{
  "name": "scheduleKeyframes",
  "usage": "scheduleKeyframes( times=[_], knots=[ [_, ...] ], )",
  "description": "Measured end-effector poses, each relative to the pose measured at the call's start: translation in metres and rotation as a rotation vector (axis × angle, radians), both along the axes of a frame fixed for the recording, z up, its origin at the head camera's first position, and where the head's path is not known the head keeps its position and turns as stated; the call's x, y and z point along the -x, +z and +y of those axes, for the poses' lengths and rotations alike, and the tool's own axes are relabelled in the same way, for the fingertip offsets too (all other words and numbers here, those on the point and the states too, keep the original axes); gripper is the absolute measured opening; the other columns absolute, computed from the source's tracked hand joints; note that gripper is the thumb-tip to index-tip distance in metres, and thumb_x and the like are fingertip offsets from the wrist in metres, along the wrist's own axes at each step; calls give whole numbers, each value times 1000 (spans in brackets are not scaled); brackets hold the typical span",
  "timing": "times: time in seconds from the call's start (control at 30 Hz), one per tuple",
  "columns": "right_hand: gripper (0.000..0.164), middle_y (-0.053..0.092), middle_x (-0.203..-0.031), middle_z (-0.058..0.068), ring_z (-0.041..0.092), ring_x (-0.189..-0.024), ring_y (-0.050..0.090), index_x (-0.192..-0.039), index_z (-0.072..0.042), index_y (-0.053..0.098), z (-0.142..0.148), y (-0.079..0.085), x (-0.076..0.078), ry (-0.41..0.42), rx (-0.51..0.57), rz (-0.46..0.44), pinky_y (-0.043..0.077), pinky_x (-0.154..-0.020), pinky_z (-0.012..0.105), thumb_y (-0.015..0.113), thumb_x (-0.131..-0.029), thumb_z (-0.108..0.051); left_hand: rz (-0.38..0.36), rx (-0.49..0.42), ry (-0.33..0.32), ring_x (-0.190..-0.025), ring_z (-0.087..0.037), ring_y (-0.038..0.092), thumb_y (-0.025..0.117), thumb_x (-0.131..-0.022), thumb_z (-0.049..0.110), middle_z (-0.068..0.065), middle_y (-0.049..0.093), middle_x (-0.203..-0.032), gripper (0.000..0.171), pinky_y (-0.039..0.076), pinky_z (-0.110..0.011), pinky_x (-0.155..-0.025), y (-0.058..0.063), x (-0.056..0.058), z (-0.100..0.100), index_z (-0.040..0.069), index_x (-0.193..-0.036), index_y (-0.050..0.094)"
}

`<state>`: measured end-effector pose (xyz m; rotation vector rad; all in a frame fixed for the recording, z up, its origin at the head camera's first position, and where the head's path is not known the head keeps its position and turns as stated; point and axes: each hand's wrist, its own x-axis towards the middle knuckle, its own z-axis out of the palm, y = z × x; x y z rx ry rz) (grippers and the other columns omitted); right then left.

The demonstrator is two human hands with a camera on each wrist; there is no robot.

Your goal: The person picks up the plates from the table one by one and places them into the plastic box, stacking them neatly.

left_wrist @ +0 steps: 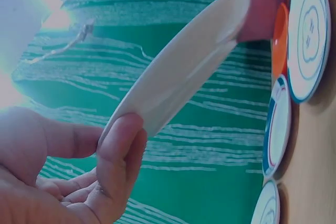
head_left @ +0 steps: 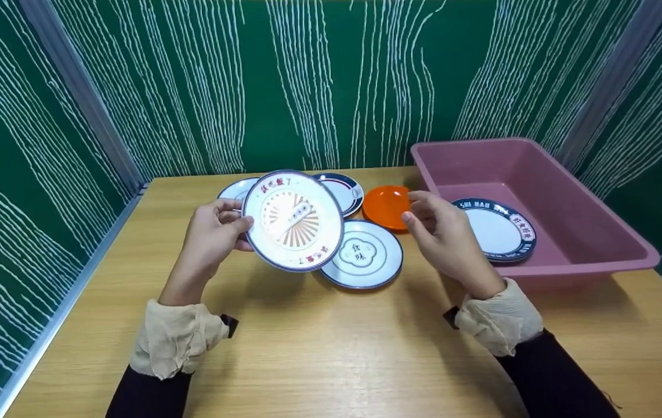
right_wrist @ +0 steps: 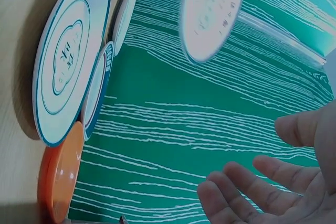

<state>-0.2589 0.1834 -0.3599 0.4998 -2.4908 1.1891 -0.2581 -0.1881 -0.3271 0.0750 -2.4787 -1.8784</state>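
Note:
My left hand (head_left: 214, 232) pinches the left rim of a white plate (head_left: 284, 232) with a blue edge, red characters and a sunburst print. The plate is raised above the table and tilted toward the head camera; its pale underside shows in the left wrist view. My right hand (head_left: 444, 235) is in the air between an orange dish (head_left: 387, 206) and the pink tub, fingers loosely bent, holding nothing. Below the raised plate lies a white plate (head_left: 374, 264) with a flower-shaped emblem. Behind are a dark-rimmed plate (head_left: 347, 191) and another white plate (head_left: 235, 190), both partly hidden.
A pink tub (head_left: 586, 268) stands at the right of the wooden table (head_left: 319, 354). Inside it lies an oval plate (head_left: 496, 232) with a dark lettered rim. Green walls (head_left: 365, 87) with white wavy lines enclose the table at the back and sides.

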Motion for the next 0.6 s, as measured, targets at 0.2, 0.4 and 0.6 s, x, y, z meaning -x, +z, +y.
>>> scheduleKeyframes(
  times=[0.2, 0.4, 0.6],
  knots=[
    [49, 66, -127, 14, 27, -107, 66, -146, -8, 49, -7, -3, -1, 3, 10, -36, 58, -95, 44, 63, -103, -25, 18, -98, -3, -82, -25, 70, 62, -101, 4, -20, 56, -116, 38, 63, -32, -74, -1, -4, 13, -1, -137, 50],
    [54, 66, -124, 13, 26, -104, 65, -149, -9, 47, -15, -6, -2, 45, 72, -74, 57, -95, 45, 62, -103, -32, 32, -175, -16, -81, -24, 70, 59, -102, 3, -19, 54, -117, 34, 63, -32, -72, -2, -10, 25, 0, -134, 50],
    [55, 65, -123, 18, 30, -103, 67, -150, -3, 44, -22, -10, -3, 149, 267, -219, 58, -94, 36, 59, -105, -31, 29, -255, -31, -83, -24, 72, 58, -102, 2, -19, 59, -115, 31, 63, -33, -73, -4, -15, 35, 1, -133, 50]
  ],
)
